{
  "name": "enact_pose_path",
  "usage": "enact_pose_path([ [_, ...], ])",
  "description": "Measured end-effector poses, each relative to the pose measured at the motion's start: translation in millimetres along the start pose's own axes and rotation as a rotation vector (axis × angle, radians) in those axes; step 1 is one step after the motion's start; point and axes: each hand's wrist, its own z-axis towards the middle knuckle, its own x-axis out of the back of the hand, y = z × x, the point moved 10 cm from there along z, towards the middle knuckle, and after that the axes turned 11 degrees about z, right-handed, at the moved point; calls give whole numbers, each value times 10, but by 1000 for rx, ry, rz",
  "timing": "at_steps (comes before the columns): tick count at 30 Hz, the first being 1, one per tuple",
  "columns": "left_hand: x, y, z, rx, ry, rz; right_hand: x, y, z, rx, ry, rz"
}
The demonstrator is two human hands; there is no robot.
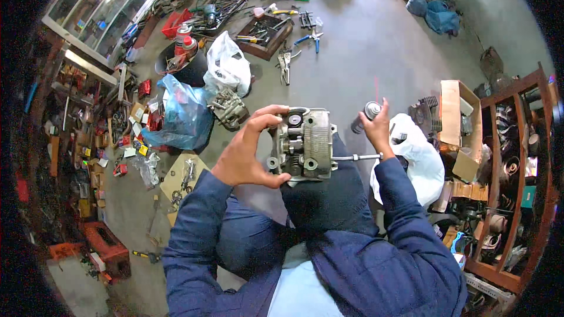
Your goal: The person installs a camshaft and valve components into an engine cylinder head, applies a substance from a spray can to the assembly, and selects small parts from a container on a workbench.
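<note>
Your left hand (249, 155) grasps a grey, boxy, cast-metal engine cylinder head (317, 141), fingers over its far edge and thumb against its near edge. The part sits just right of that palm, in front of your body and above your dark trousers (326, 211); its slightly longer axis runs away from you, and its cavity with springs shows on the left-hand side.

Your right hand (379, 127) is wrapped around a dark spray can with a silver top (372, 109), to the right of the cylinder head and a little farther out. The can tilts, its body slanting down to the left, apart from the metal part. A slim, straight chrome rod (358, 157) spans from the cylinder head's right side to your right wrist; you cannot tell here what supports it.

Beyond your hands is a smooth grey concrete floor (346, 53), with blue-handled pliers (316, 40), silver locking pliers (285, 66) and a brown wooden tool tray (258, 49). A second rough metal casting (228, 108) lies left of your left hand, beside a white plastic bag (228, 64). A brown wooden rack (517, 199) stands at the right.
</note>
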Motion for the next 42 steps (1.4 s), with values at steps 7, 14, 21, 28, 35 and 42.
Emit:
enact_pose_path([
  [7,-114,-252,-26,81,-11,-161,-5,463,122,60,79,-63],
  [14,-153,-444,-48,145,3,-296,610,-1669,-612,624,212,135],
  [21,-153,-475,-75,165,-66,-348,122,-2836,-1180,959,-555,517],
  [28,-123,-393,-41,153,-56,-412,-183,-2753,-1298,871,-604,409],
  [35,-52,-352,-87,192,-47,-376,-223,-2726,-1297,789,-510,375],
  [42,-59,-372,-70,184,-36,-361,-168,-2738,-1288,830,-469,291],
])
